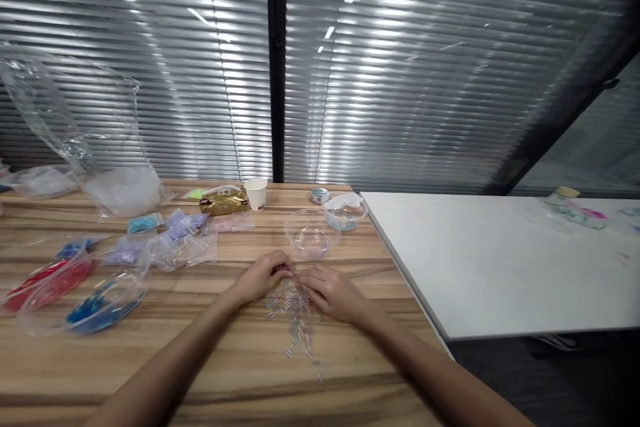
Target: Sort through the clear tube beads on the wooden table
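Note:
A loose pile of small clear, shiny tube-shaped beads [299, 323] lies on the wooden table in front of me. Over its far end my left hand [264, 273] is closed, with thumb and fingertips pinched together. My right hand [331, 290] meets it from the other side, fingers bent and pressed together close to the left fingertips. Whatever the two hands hold between them is too small to make out. Just beyond the hands stands a clear plastic bowl [313, 235], apart from both.
Left are clear containers with red pieces [55, 283] and blue pieces [93, 307], and bags of lilac pieces [175, 233]. Behind stand a gold packet [225, 201], a paper cup [257, 195] and a tub with white tissue [345, 203]. A white table [490, 260] adjoins right.

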Demonstrator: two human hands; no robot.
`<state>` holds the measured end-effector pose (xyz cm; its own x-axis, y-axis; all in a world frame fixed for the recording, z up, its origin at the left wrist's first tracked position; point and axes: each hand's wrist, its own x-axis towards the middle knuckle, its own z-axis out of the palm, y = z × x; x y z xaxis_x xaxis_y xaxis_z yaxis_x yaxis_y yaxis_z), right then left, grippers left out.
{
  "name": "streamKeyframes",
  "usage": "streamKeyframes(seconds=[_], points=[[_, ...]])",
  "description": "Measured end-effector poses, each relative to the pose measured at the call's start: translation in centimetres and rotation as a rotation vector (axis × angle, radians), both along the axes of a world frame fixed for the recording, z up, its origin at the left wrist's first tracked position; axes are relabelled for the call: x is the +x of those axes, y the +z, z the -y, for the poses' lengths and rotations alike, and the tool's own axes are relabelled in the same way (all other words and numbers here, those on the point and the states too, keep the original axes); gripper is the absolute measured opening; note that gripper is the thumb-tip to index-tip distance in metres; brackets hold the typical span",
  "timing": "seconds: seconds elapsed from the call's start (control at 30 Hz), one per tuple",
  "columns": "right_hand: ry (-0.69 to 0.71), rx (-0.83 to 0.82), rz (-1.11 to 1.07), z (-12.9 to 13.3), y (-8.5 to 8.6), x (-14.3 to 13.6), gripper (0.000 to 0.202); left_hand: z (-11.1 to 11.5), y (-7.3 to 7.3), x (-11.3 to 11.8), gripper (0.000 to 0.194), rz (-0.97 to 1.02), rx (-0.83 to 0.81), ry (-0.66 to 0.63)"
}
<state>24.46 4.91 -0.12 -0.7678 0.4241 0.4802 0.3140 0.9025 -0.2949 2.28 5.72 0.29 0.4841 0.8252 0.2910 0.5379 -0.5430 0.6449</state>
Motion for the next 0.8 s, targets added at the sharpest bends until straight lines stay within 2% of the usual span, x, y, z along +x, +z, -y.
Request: streamKeyframes(seconds=[0.5, 0.8], points=[[-0.013, -0.010, 0.013, 0.03, -0.19, 0.38, 0.024, -0.38, 0.11, 0.25, 0.010, -0.005, -0.033, 0.017], [-0.045, 0.074, -0.011, 0.09, -0.39, 0.45, 0.024, -0.54, -0.02, 0.27, 0.010, -0.001, -0.019, 0.024]])
